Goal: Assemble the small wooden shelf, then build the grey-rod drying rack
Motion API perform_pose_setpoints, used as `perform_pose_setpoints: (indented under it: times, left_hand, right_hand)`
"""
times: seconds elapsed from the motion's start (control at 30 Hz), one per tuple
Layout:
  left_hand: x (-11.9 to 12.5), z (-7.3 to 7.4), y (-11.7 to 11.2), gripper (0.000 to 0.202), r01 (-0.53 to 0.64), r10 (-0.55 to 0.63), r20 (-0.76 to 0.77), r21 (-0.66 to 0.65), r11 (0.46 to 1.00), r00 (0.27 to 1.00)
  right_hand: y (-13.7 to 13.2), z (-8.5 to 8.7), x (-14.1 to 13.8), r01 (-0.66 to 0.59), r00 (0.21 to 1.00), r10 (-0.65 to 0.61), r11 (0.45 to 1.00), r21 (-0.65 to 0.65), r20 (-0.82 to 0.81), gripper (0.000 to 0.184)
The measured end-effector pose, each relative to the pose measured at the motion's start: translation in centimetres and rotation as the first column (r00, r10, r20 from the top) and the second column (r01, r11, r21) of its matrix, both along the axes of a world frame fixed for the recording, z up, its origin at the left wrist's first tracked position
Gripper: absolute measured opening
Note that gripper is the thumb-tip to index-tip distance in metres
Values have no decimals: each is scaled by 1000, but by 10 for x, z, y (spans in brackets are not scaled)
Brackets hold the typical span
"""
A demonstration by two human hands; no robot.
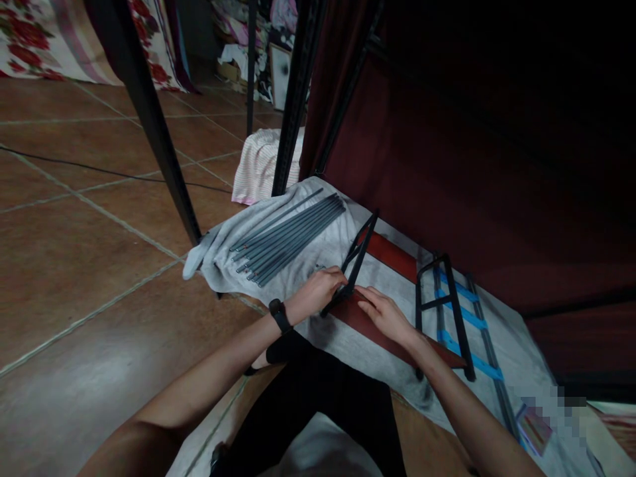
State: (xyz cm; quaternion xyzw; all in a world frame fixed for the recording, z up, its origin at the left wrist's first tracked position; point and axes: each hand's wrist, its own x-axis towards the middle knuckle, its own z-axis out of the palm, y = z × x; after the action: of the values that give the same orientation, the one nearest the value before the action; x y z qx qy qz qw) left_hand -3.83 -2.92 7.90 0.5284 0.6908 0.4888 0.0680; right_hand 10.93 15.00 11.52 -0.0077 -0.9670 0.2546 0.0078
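Observation:
My left hand, with a dark watch on the wrist, is at the lower corner of a black metal frame. Its fingers are curled together; what lies between them is too small to make out. My right hand reaches to the same corner, fingers stretched out along the end of a reddish-brown board and touching it or the frame. The frame stands upright at the board's left end. A second black frame stands at the right end. Behind lies another reddish-brown board.
Several grey metal rods lie on the grey cloth to the left. Dark bars joined by blue strips lie at right. Black uprights rise at left, a dark red curtain hangs behind, and a cable crosses the tiled floor.

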Motion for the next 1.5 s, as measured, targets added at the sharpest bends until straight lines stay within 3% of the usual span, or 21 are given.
perform_pose_setpoints:
  times: [0.4, 0.7, 1.0, 1.13, 1.23, 1.43, 1.5]
  left_hand:
    - [0, -3, 5, 31, -11, 8, 66, 44, 999, 998]
    - [-8, -2, 4, 21, 21, -38, 169, 103, 994, 985]
    - [-2, -4, 7, 32, 43, -62, 115, 158, 987, 991]
    - [-2, -5, 9, 33, 31, -64, 208, 157, 987, 976]
    - [1, -7, 10, 28, 9, -68, 374, 157, 988, 925]
    - [7, -9, 15, 10, -102, -61, 698, 191, 976, 714]
    - [7, -10, 15, 17, -129, -57, 766, 180, 975, 641]
  right_hand:
    - [1, 4, -1, 22, 999, -19, 993, -113, 26, 39]
    - [3, 0, -3, 17, 1000, -17, 993, -120, 3, 36]
    - [-2, 1, -5, 49, 999, -49, 994, -93, 3, 33]
    - [-2, -1, -5, 52, 999, -52, 997, -63, -7, 33]
    - [-1, -3, -5, 40, 999, -41, 998, -47, -11, 32]
    - [-3, -2, -6, 45, 999, -46, 999, -27, -29, 33]
    - [-4, -2, -6, 48, 998, -49, 999, -21, -35, 34]
